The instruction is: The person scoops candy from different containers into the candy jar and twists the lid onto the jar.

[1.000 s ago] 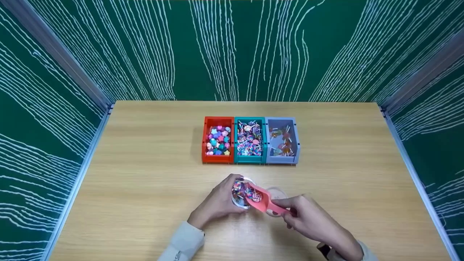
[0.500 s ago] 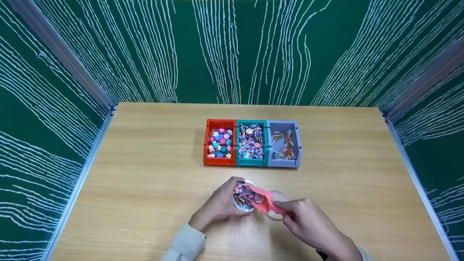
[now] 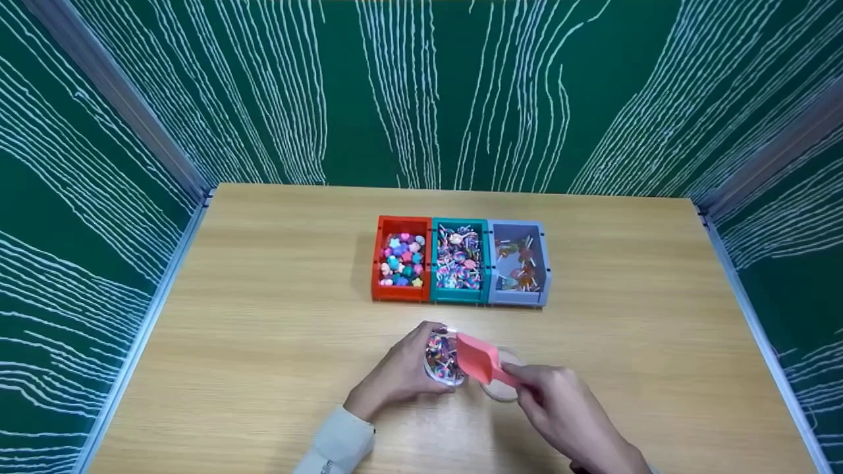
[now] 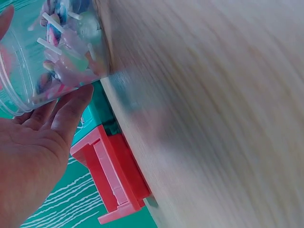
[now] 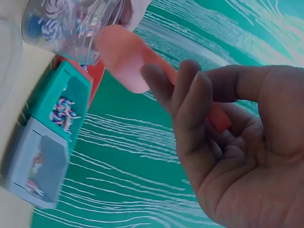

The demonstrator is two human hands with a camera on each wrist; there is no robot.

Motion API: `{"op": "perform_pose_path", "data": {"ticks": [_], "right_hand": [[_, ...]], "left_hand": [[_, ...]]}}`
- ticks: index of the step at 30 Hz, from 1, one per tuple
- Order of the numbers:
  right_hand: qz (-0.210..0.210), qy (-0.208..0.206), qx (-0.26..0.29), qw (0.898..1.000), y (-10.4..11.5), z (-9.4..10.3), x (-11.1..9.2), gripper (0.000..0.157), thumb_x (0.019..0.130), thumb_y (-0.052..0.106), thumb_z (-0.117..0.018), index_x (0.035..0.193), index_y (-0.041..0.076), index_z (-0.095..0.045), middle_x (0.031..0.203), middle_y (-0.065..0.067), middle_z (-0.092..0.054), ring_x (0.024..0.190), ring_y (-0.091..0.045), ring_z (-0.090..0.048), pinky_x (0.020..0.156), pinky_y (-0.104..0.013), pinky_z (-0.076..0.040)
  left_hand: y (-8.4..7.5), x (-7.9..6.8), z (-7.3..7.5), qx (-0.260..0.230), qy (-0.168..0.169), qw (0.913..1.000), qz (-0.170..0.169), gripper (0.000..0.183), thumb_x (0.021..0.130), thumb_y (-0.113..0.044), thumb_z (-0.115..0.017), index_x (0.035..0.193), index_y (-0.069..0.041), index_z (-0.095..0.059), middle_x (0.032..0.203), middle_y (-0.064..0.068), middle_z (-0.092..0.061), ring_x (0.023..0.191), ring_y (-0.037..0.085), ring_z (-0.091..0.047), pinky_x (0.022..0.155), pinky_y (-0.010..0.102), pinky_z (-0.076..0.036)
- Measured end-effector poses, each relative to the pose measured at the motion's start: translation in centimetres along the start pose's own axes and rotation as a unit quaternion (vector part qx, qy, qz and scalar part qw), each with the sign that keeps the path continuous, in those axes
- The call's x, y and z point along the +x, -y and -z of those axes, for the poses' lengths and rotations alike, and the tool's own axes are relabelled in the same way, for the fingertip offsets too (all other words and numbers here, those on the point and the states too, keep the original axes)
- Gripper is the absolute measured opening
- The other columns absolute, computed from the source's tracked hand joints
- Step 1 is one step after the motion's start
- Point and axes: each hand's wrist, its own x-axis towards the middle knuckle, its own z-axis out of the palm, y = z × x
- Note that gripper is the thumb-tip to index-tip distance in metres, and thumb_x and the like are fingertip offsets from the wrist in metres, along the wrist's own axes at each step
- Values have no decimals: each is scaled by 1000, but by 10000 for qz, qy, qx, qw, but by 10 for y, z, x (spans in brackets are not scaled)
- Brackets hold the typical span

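My left hand grips a clear plastic jar by its side, fingers and thumb round the wall. Small swirl lollipop pieces fill its lower part, and the left wrist view shows their white sticks through the wall. With my right hand I hold a pink scoop by its handle. The scoop is tilted with its tip at the jar's mouth, and in the head view its pink surface shows with no pieces on it. Under the scoop and right fingers, a round clear lid lies on the table, partly hidden.
Three joined bins stand behind the jar: a red bin with colourful beads, a teal bin with swirl lollipop pieces, and a grey-lilac bin with a few clear-coloured lollipops. Green walls with white lines border the wooden table.
The scoop held lollipop pieces earlier and has turned over at the jar's mouth; the pieces now lie in the jar. My left hand keeps its hold on the jar.
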Motion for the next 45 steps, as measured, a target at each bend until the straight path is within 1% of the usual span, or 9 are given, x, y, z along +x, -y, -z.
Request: {"op": "perform_pose_path", "data": {"ticks": [6, 14, 18, 21, 24, 29, 33, 38, 45], "right_hand": [[-662, -80, 1815, 9811, -17, -6, -3, 38, 95, -14, -62, 131, -7, -70, 98, -16, -77, 68, -12, -69, 61, -24, -59], [-1497, -65, 4240, 8932, -32, -19, 8, 50, 102, -9, -55, 149, -19, -43, 127, -25, -71, 87, -18, -75, 85, -32, -62], [-1766, -134, 4678, 8659, -36, -23, 21, 52, 103, -10, -53, 152, -19, -38, 126, -20, -73, 87, -15, -74, 84, -29, -62], [-2018, -297, 4790, 8538, -37, -26, 33, 51, 103, -11, -52, 152, -16, -41, 126, -21, -73, 88, -16, -75, 82, -26, -62], [-2250, -458, 4854, 8436, -40, -28, 47, 50, 102, -13, -53, 151, -13, -44, 128, -23, -71, 92, -19, -75, 82, -26, -61], [-2487, -434, 4897, 8345, -45, -32, 69, 48, 104, -9, -55, 152, -8, -48, 129, -21, -71, 96, -21, -75, 86, -29, -62], [-2390, -316, 4881, 8388, -49, -34, 84, 48, 105, -9, -54, 152, -9, -48, 129, -23, -70, 95, -20, -76, 87, -31, -62], [-2322, -270, 4728, 8496, -54, -37, 99, 46, 105, -8, -53, 151, -10, -47, 131, -26, -70, 92, -17, -76, 86, -29, -62], [-2400, -129, 4438, 8633, -58, -38, 110, 47, 105, -7, -54, 152, -9, -47, 134, -28, -67, 92, -16, -75, 90, -33, -62]], "left_hand": [[1, -1, -1, -121, 43, 9999, 22, 95, 75, -32, -98, 149, -18, -42, 139, 0, -56, 129, 18, -57, 115, 42, -47], [-2, 0, 5, 120, 265, 9993, 242, 104, 74, -43, -98, 154, -17, -37, 144, 1, -51, 134, 22, -52, 117, 46, -45], [-1, 1, 13, -97, 316, 9983, 487, 101, 78, -46, -94, 158, -25, -34, 153, -1, -45, 139, 23, -48, 117, 49, -44], [0, 5, 24, -763, -166, 9944, 708, 79, 89, -34, -87, 155, -28, -42, 152, 0, -48, 136, 27, -51, 114, 53, -46], [3, 13, 36, -1303, -1244, 9815, 651, 53, 98, -22, -76, 147, -20, -54, 144, 4, -57, 130, 31, -56, 109, 53, -49], [13, 36, 53, -1311, -3333, 9314, 652, 33, 102, -14, -70, 132, -5, -62, 130, 15, -61, 120, 32, -59, 104, 50, -52], [23, 51, 61, -1100, -4005, 9012, 1240, 37, 103, -15, -69, 135, -2, -58, 131, 17, -57, 118, 34, -57, 101, 50, -51], [30, 63, 66, -1226, -3596, 9036, 1976, 45, 107, -24, -63, 145, -3, -54, 136, 14, -55, 115, 31, -57, 97, 44, -53], [37, 68, 68, -1258, -3340, 9125, 2000, 38, 110, -19, -59, 141, 0, -60, 123, 15, -58, 106, 29, -62, 90, 39, -57]]}}
